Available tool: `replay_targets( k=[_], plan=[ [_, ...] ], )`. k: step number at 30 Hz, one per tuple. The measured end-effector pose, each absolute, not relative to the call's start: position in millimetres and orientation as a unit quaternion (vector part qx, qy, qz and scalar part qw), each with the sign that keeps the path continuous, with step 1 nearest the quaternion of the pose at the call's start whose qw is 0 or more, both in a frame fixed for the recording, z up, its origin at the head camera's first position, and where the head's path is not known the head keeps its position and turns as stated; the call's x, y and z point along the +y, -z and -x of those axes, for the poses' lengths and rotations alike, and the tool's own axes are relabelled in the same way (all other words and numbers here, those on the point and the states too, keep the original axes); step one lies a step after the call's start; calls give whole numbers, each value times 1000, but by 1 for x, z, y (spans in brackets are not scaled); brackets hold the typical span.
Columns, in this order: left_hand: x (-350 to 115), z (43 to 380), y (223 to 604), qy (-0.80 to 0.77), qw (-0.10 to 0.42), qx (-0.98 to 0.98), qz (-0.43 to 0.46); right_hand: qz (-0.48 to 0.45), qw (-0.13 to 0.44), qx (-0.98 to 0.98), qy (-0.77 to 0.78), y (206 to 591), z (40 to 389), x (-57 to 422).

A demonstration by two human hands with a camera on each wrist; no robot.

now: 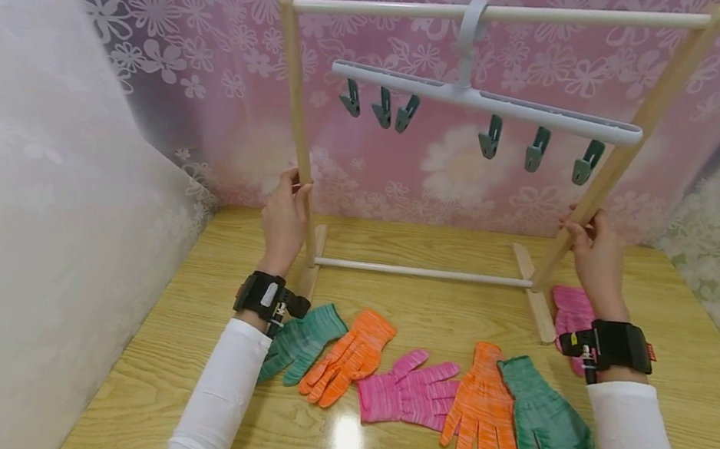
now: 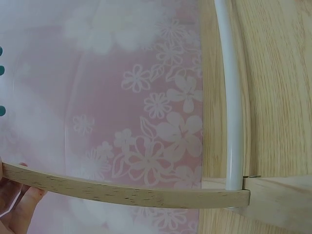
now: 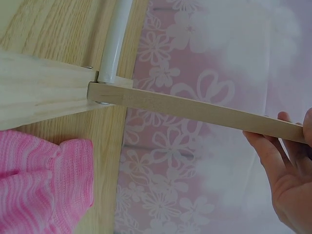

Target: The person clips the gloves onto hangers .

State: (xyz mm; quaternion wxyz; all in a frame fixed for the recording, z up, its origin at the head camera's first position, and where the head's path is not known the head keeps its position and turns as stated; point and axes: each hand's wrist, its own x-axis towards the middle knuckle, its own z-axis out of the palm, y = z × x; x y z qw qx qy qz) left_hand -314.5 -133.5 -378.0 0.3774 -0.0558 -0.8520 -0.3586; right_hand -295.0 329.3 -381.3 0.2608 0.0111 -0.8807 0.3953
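A wooden rack [image 1: 298,91] with white crossbars stands at the back of the table. My left hand [image 1: 284,225] grips its left post, thumb and fingers on either side of the wood. On the other side my right hand [image 1: 597,260] holds the right post [image 3: 204,112] at about the same height. From the top bar hangs a grey clip hanger [image 1: 483,100] by its hook, with several dark green clips [image 1: 490,137] dangling and nothing in them. Below the right wrist lies a pink glove [image 3: 44,180], partly hidden by the wrist strap and arm in the head view.
In front of the rack several gloves lie in a row: a green glove [image 1: 303,344], an orange glove [image 1: 350,359], a pink glove [image 1: 407,395], another orange glove [image 1: 484,414] and another green glove [image 1: 553,428]. A flowered curtain [image 1: 457,185] hangs behind the table.
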Motion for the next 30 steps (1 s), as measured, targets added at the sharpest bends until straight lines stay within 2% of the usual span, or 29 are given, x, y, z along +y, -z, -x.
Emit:
replay_targets(
  k=[11, 30],
  plan=[
    [-129, 315, 379, 357, 391, -846, 69, -20, 276, -876, -394, 382, 293, 336],
    [-134, 313, 377, 372, 363, -849, 90, -15, 277, -875, -397, 383, 292, 335]
  ],
)
